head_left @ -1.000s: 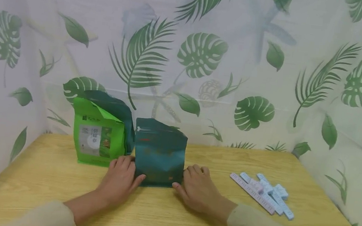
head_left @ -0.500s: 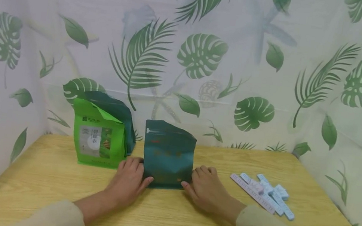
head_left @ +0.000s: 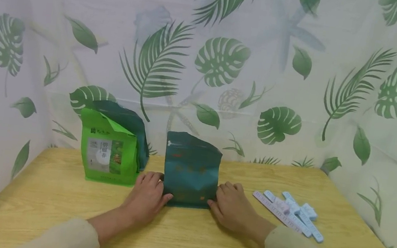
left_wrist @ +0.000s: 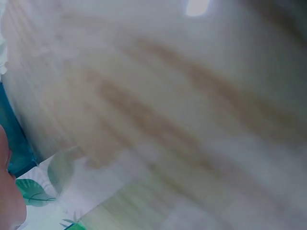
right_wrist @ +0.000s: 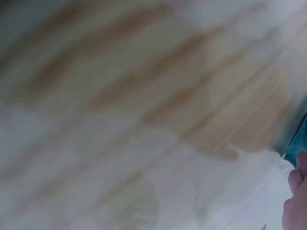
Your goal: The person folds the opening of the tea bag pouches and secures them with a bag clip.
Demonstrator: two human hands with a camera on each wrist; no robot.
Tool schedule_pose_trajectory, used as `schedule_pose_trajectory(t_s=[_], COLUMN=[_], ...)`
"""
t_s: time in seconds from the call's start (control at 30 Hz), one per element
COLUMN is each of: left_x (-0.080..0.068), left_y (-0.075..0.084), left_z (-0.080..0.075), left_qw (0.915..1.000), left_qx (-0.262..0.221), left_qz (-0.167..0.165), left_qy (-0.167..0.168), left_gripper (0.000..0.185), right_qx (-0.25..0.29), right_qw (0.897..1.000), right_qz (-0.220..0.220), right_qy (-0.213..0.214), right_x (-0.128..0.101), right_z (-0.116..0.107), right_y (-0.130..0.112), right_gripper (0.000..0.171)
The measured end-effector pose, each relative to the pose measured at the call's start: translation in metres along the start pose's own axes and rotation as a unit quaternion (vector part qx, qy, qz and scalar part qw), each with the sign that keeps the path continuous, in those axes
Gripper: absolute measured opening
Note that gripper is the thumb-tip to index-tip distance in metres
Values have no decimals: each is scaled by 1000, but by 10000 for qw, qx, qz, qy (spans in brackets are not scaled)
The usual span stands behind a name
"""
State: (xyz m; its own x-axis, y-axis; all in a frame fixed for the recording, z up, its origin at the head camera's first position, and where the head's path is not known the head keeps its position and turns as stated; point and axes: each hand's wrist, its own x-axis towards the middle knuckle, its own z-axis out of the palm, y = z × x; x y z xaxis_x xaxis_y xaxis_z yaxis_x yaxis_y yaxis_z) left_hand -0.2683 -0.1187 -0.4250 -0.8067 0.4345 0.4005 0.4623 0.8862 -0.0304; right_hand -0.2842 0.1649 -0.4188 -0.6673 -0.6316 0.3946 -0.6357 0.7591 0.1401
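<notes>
A dark teal stand-up pouch (head_left: 192,170) stands upright on the table, its zip-top edge slanting down to the right. My left hand (head_left: 148,195) grips its lower left edge, thumb at the front and the other fingers at the side. At the lower right edge my right hand (head_left: 235,208) grips it in the same way. Slivers of the teal pouch (left_wrist: 17,139) and of my left hand (left_wrist: 10,191) show at the left wrist view's edge. In the right wrist view the pouch (right_wrist: 298,143) and my right hand (right_wrist: 297,201) appear at the far right.
Left of the held pouch stands a bright green pouch (head_left: 108,148) with a grey label. Another dark teal pouch (head_left: 135,126) stands partly hidden behind it. Several pale blue and pink strips (head_left: 289,211) lie piled on the wooden table (head_left: 184,242) at right. A leaf-print curtain (head_left: 211,18) surrounds the table.
Both hands have slid the teal pouch to the right along the table, widening the gap to the green pouch. The green pouch and the piled strips have stayed put.
</notes>
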Motion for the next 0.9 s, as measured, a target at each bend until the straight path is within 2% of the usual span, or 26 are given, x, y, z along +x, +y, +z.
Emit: schedule_pose_trajectory(t_s=[0.3, 0.67, 0.9], left_x=[5, 6, 6], left_y=[3, 3, 3], left_z=[5, 10, 12], left_qw=[10000, 9995, 9994], left_qx=[27, 141, 83], left_qz=[-9, 238, 226], left_qy=[-25, 142, 268], left_gripper=[47, 45, 44], right_qx=[-35, -233, -273], right_qw=[10000, 9996, 9990], right_qz=[-35, -74, -127], right_qy=[39, 162, 324], right_x=[0, -2, -2], right_z=[0, 8, 9], right_y=[9, 13, 14], right_gripper=[28, 33, 32])
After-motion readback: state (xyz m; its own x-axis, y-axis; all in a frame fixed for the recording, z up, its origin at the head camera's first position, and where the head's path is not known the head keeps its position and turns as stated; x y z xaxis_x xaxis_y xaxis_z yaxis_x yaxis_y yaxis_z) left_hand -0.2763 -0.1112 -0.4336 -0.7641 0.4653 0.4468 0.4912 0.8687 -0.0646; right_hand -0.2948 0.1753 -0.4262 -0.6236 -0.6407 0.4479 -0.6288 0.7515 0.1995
